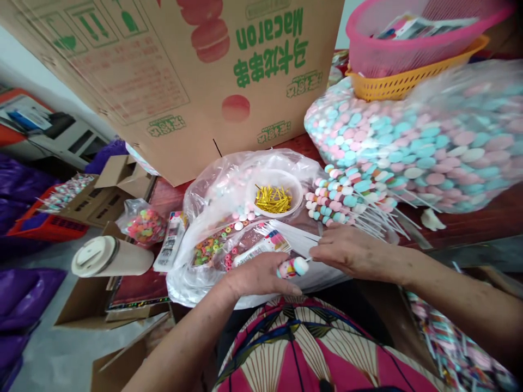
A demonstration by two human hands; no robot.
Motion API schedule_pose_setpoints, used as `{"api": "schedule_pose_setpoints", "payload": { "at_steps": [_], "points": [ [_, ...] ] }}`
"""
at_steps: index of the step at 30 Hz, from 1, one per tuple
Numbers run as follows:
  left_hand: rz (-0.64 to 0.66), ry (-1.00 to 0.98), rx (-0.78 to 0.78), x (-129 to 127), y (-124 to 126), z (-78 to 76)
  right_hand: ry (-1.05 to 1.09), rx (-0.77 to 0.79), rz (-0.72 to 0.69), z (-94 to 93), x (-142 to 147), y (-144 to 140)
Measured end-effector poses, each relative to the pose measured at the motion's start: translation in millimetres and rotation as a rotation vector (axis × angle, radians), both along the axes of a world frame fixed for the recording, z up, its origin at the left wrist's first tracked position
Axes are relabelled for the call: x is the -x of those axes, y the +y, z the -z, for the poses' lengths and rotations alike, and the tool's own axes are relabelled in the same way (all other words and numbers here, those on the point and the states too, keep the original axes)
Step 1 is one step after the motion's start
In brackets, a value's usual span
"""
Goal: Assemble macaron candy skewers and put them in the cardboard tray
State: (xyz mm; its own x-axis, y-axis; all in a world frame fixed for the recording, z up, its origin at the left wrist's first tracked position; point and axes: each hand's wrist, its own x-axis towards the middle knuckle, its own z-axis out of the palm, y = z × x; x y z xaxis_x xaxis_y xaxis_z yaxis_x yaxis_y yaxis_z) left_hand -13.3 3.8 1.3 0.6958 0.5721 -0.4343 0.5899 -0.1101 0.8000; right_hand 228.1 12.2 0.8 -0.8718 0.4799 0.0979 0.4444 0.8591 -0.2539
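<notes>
Low in front of me, my left hand is closed around a marshmallow lollipop; its pink, yellow and white head pokes out between thumb and fingers. From the right, my right hand pinches what looks like the short white stick at the head's end. Under both hands lies a clear plastic sheet with fruit-coloured ring candies, loose white sticks and printed wrappers. A white bowl of gold twist ties stands just beyond. Beside my right hand is a pile of candy skewers.
A tall carton stands at the back. At right are a big bag of pastel candies and stacked pink and yellow baskets. A lidded cup and a bag of coloured rings sit left. Wrapped lollipops fill a box lower right.
</notes>
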Motion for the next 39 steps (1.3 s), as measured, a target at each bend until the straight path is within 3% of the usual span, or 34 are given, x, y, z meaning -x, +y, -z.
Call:
{"api": "schedule_pose_setpoints", "payload": {
  "at_steps": [3, 6, 10, 14, 20, 23, 28, 33, 37, 39],
  "points": [
    [-0.033, -0.043, 0.009, -9, 2, 7.7, -0.023, -0.015, -0.009, -0.7, 8, 2],
    [-0.08, -0.029, 0.0, -2, 0, 6.0, -0.06, -0.027, 0.042, -3.0, 4, 2],
    [-0.052, 0.173, -0.178, 7, -8, 1.1, -0.144, 0.083, 0.093, -6.7, -3, -5],
    [-0.069, 0.26, -0.324, 2, -13, 5.3, -0.036, 0.207, 0.112, -9.2, 1, -8],
    [-0.017, 0.039, -0.139, -2, -7, 12.0, -0.108, -0.046, 0.057, -0.5, 15, -9],
    [-0.008, 0.07, -0.154, -8, -5, 14.9, -0.13, -0.05, 0.011, 6.7, 27, -10],
    [-0.142, -0.076, -0.108, -6, -1, 21.4, 0.01, -0.029, 0.148, 6.8, 26, -3],
    [-0.025, 0.139, -0.177, -7, -3, 21.7, 0.169, 0.203, 0.101, 7.9, 25, 2],
    [-0.278, 0.207, -0.339, -1, -9, 21.4, 0.264, 0.416, 0.283, 5.5, 16, 14],
    [-0.28, 0.167, -0.365, 10, -9, 19.1, 0.27, 0.469, 0.31, -0.6, 7, 19]
  ]
}}
